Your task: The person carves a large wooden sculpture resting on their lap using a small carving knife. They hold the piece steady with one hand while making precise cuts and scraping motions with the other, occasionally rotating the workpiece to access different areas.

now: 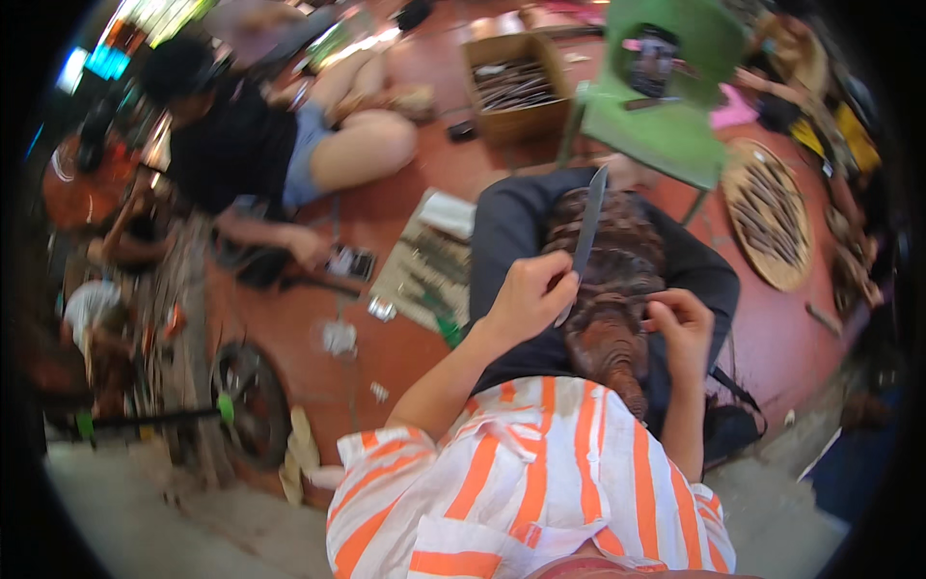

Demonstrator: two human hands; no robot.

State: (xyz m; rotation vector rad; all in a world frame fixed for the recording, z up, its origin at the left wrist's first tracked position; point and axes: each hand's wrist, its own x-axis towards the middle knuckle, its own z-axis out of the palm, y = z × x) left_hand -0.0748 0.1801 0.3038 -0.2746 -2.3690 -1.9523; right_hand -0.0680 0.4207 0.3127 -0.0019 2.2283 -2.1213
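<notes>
A reddish-brown carved wooden piece (617,280) with ridged scales lies along my lap on dark trousers. My left hand (529,297) is shut on a long flat metal tool (585,227), a file or blade, whose tip points up and away over the carving. Fingers of my right hand (683,323) press against the carving's right side, steadying it. My orange-and-white striped shirt fills the lower middle.
A green plastic chair (666,116) stands just beyond my knees. A cardboard box of tools (516,87) and a round woven tray (772,217) of carved pieces sit on the red floor. Another person in black (241,145) sits at left. A tool roll (429,265) lies nearby.
</notes>
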